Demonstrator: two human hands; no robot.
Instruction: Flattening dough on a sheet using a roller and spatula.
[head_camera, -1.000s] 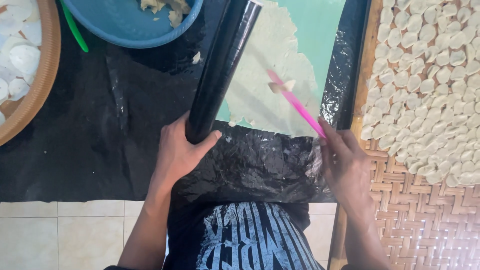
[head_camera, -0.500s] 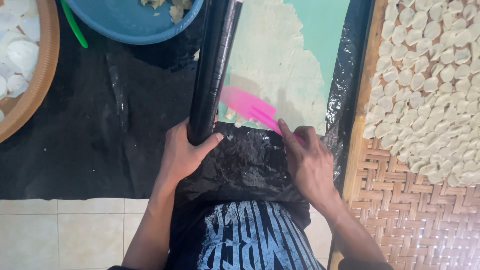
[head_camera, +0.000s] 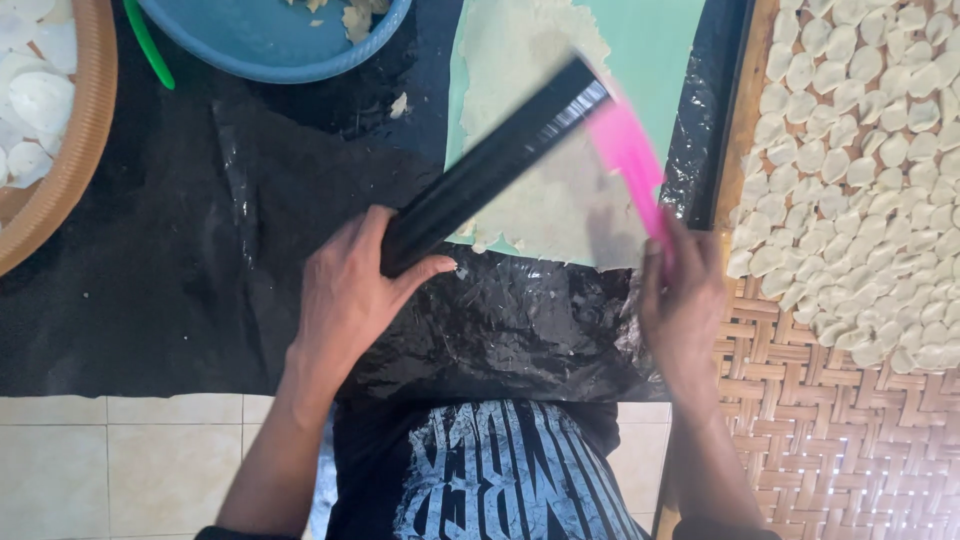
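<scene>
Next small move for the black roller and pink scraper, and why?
Probably draw the pink scraper along the black roller: the right hand holds its blade against the roller's far end, the left hand grips the near end, tilted above the dough sheet.

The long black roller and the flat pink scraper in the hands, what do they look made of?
The long black roller in the left hand looks like smooth glossy plastic or wrapped pipe, since light streaks run along it. The flat pink scraper in the right hand looks like thin, slightly translucent plastic; blur leaves this uncertain.
</scene>
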